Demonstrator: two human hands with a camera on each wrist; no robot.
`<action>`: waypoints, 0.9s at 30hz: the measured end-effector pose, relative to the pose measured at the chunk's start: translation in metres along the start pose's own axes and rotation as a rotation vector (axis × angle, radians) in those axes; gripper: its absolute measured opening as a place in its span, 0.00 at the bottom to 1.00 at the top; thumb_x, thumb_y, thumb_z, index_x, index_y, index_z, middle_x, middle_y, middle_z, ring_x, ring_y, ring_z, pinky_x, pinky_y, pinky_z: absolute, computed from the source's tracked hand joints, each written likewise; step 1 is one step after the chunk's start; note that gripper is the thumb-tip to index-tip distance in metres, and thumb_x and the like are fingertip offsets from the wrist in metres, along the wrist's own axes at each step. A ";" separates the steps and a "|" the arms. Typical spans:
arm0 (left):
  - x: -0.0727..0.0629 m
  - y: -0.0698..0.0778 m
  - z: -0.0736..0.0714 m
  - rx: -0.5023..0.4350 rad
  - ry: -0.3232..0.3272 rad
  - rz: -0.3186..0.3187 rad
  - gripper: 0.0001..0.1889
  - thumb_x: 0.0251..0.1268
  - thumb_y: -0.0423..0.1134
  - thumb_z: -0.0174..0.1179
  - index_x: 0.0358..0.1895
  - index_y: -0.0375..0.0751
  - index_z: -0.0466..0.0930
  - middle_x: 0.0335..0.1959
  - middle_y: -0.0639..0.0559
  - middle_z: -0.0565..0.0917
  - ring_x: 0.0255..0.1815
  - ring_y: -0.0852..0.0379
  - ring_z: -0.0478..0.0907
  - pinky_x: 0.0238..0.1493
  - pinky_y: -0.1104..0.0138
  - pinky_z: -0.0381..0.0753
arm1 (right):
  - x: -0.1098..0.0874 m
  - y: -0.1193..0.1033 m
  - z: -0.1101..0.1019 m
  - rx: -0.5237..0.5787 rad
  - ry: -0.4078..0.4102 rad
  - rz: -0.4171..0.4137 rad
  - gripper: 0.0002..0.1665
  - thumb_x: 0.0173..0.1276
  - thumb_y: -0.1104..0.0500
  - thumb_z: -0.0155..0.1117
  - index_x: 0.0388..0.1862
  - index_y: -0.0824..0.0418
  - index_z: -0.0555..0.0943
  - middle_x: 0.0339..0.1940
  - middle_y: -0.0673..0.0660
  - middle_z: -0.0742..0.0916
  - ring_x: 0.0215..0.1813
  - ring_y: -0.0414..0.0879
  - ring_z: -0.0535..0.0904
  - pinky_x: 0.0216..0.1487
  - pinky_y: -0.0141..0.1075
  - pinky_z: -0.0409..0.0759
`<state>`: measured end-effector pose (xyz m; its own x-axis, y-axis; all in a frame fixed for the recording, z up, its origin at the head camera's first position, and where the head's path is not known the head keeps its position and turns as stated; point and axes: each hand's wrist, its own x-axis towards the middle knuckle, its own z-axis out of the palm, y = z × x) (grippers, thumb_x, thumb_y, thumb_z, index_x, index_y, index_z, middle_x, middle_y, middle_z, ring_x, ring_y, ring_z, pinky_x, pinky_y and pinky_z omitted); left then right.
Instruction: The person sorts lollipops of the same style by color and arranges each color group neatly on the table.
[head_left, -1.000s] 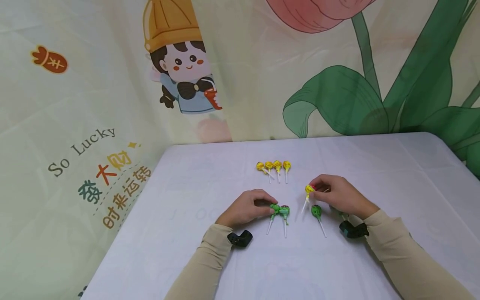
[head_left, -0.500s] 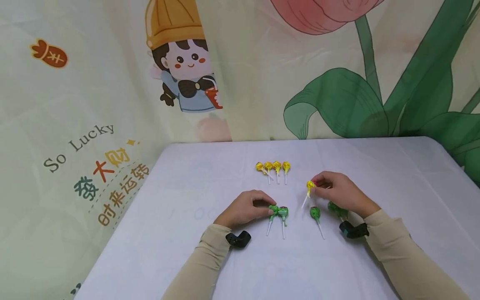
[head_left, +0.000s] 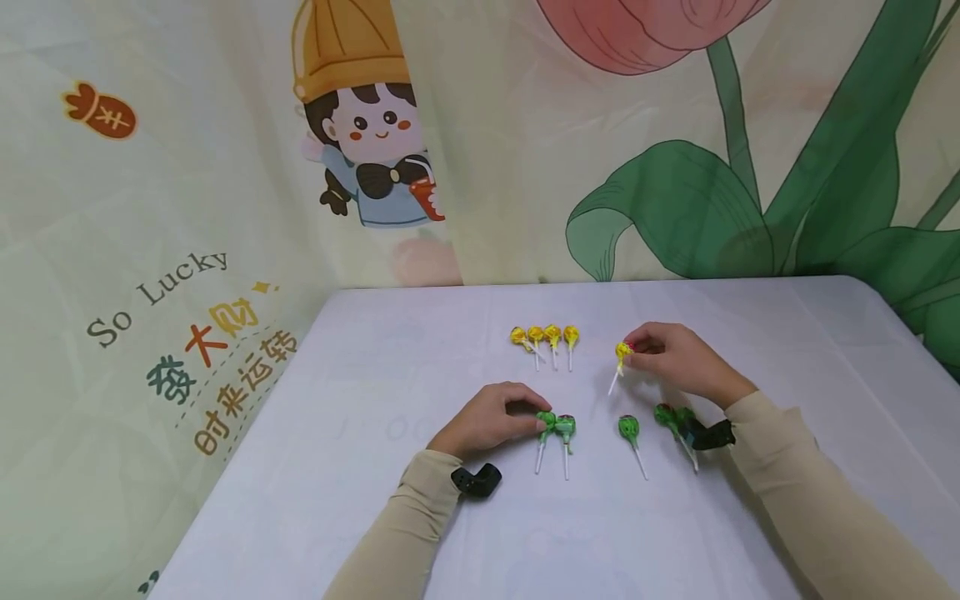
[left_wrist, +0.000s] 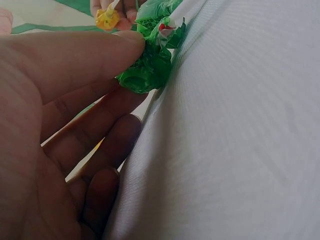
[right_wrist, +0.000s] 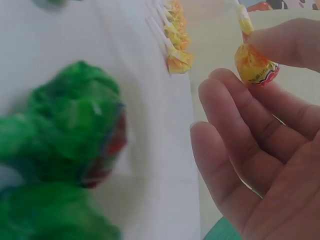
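My right hand [head_left: 678, 360] pinches a yellow-wrapped lollipop [head_left: 622, 351] by its head between thumb and fingers, its white stick slanting down above the table. In the right wrist view the yellow lollipop [right_wrist: 254, 65] hangs at the fingertips. My left hand [head_left: 493, 417] pinches a green-wrapped lollipop [head_left: 547, 421] lying on the table, and a second green lollipop [head_left: 566, 427] touches it on the right. The left wrist view shows the thumb on the green wrapper [left_wrist: 147, 70]. Between the hands lies a single green lollipop [head_left: 628, 428].
Several yellow lollipops [head_left: 552, 335] lie in a row farther back on the white-covered table [head_left: 420, 350]. More green lollipops [head_left: 666, 415] lie below my right wrist, partly covered by the black wrist camera [head_left: 708, 434]. A printed cloth [head_left: 510, 167] hangs behind the table.
My right hand has moved away from me, toward the back of the table, carrying the yellow lollipop. Green lollipops beneath that wrist are now uncovered. My left hand has stayed in place.
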<state>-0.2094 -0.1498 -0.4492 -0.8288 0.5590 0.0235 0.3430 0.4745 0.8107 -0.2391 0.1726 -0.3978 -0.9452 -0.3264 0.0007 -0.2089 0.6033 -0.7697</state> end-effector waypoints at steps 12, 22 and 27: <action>0.001 -0.002 0.001 0.000 0.006 0.000 0.10 0.64 0.46 0.70 0.47 0.61 0.86 0.45 0.67 0.84 0.53 0.64 0.77 0.61 0.63 0.73 | 0.016 -0.002 -0.007 0.009 -0.036 0.022 0.18 0.71 0.54 0.65 0.54 0.63 0.81 0.48 0.57 0.85 0.50 0.51 0.79 0.52 0.43 0.80; 0.001 -0.004 0.001 0.023 0.006 0.008 0.10 0.64 0.44 0.70 0.48 0.61 0.86 0.45 0.69 0.84 0.54 0.65 0.76 0.62 0.63 0.71 | 0.033 -0.003 -0.007 0.043 -0.079 0.071 0.18 0.70 0.55 0.64 0.54 0.64 0.79 0.48 0.59 0.85 0.49 0.56 0.80 0.54 0.49 0.80; 0.001 -0.003 0.001 0.018 0.004 0.008 0.11 0.65 0.45 0.69 0.49 0.60 0.86 0.46 0.68 0.83 0.55 0.64 0.76 0.62 0.62 0.72 | 0.043 -0.001 -0.007 0.053 -0.090 0.094 0.20 0.70 0.54 0.63 0.55 0.64 0.79 0.48 0.60 0.85 0.49 0.56 0.81 0.54 0.48 0.80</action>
<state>-0.2108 -0.1499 -0.4519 -0.8280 0.5597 0.0321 0.3570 0.4822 0.8000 -0.2810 0.1632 -0.3921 -0.9332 -0.3357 -0.1285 -0.1047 0.5958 -0.7963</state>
